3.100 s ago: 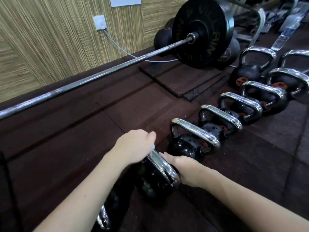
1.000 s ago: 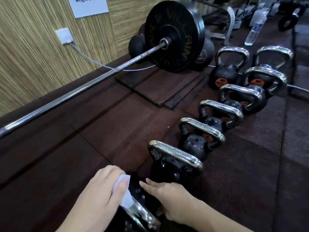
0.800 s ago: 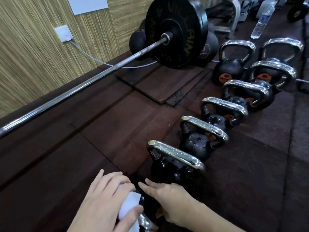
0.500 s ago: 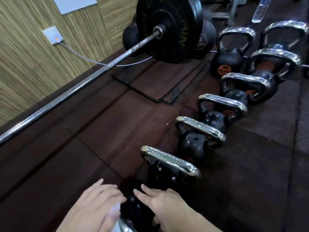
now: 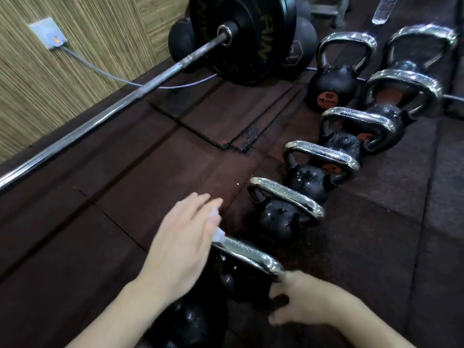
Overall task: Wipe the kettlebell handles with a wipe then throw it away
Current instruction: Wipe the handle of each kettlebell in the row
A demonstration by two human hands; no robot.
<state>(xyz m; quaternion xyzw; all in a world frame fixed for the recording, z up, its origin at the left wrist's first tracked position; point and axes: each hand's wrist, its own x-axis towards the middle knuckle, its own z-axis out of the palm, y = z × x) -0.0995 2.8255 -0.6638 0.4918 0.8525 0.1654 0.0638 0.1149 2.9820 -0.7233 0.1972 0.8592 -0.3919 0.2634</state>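
While the left hand (image 5: 179, 247) lay over the near-left end of a chrome handle (image 5: 247, 254), its fingers were stretched forward and only loosely bent, with a white wipe (image 5: 216, 228) showing under them at the handle's end; the hand was blurred, and whether the fingers pinched the wipe or merely pressed it down could not be told. That handle belonged to a black kettlebell (image 5: 236, 280) low in the view, the landmark for the rest. The right hand (image 5: 305, 301) sat at the right side of this kettlebell, fingers curled inward against its black body just below the handle's right corner; how firmly it held could not be told. Beyond this kettlebell, a row of further kettlebells (image 5: 286, 212) with shiny handles ran away up and to the right, each just beside the next. Nearer than it, another black kettlebell (image 5: 188, 320) showed between the two forearms. Far to its upper left, a long steel barbell (image 5: 120, 106) lay on the dark rubber floor (image 5: 75, 247), ending in a black weight plate (image 5: 248, 36). Beyond the barbell stood a wood-grain wall (image 5: 62, 71) carrying a socket (image 5: 49, 33) and a grey cable (image 5: 105, 71).
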